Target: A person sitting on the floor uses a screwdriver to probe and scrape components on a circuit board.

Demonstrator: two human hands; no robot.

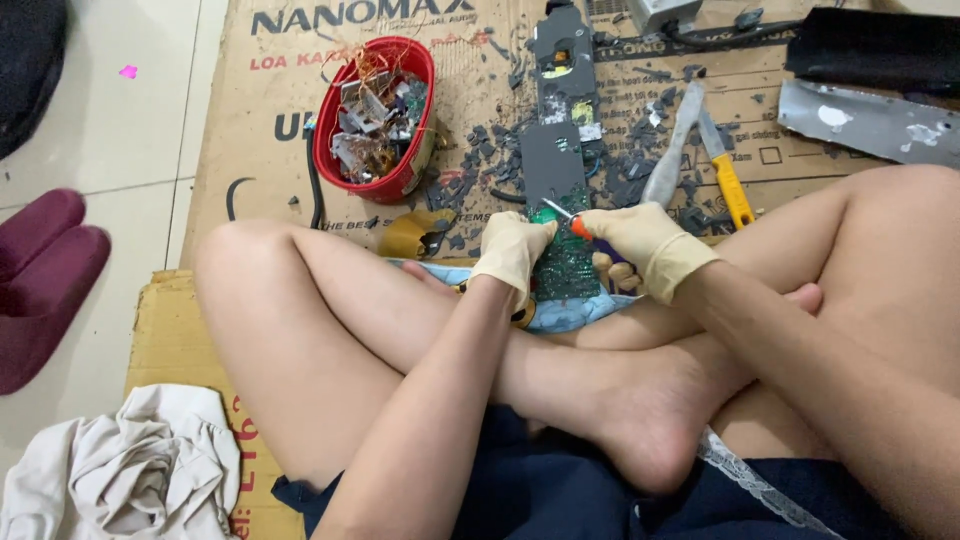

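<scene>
Cardboard sheet covers the floor at 12 o'clock of the crossed legs. Pale cloth lies at 8 o'clock; maroon slippers at 9 o'clock. Red bowl of metal scrap and wire sits at 11 o'clock. Dark casing extends toward 12 o'clock amid plastic chips. Green circuit board rests just above the shins, between both gloved hands. Knife, yellow handle, lies at 1 o'clock, beside a grey blade. Left hand curls on the board's left edge. Right hand is closed around a screwdriver, tip on the board's top.
</scene>
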